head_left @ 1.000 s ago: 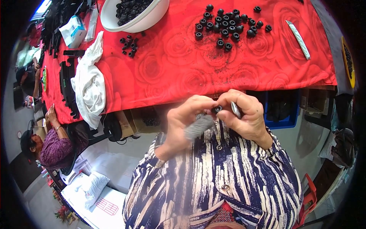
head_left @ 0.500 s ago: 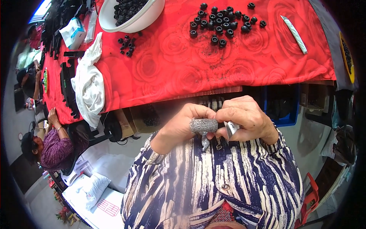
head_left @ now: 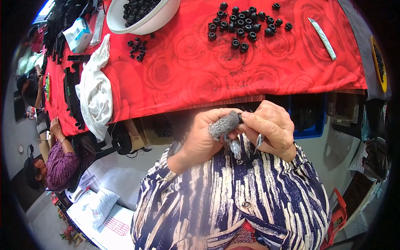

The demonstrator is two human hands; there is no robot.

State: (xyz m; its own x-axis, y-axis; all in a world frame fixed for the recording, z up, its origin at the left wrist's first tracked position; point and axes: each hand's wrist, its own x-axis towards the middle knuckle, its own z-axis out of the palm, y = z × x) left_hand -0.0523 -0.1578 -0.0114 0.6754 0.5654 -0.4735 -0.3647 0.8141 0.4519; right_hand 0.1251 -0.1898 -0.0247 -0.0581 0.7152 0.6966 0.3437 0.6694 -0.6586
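Note:
Held before my chest, my left hand [head_left: 200, 135] is closed around a small black part [head_left: 240, 118], mostly hidden by the fingers. A rough grey wrap [head_left: 223, 126] runs along what looks like its thumb, with crumpled silver wrapping [head_left: 235, 148] below it. Fingers bent, my right hand [head_left: 273, 127] meets the left at the black part. From under its fingers sticks a thin shiny metal blade [head_left: 260, 141]; its handle is hidden. Several round black hollow pieces [head_left: 241, 25] lie on the red tablecloth [head_left: 183, 79] beyond my hands.
A white bowl [head_left: 154, 23] of black pieces stands at the far left, a small pile [head_left: 137, 48] beside it. A white cloth [head_left: 96, 96] hangs over the left table edge. A slim wrapped strip [head_left: 323, 39] lies far right. A person in purple [head_left: 62, 164] sits at left.
The grey-wrapped thumb has tilted, its right end upward, and the black part now shows at its tip. My right hand has turned, and the blade now points more downward.

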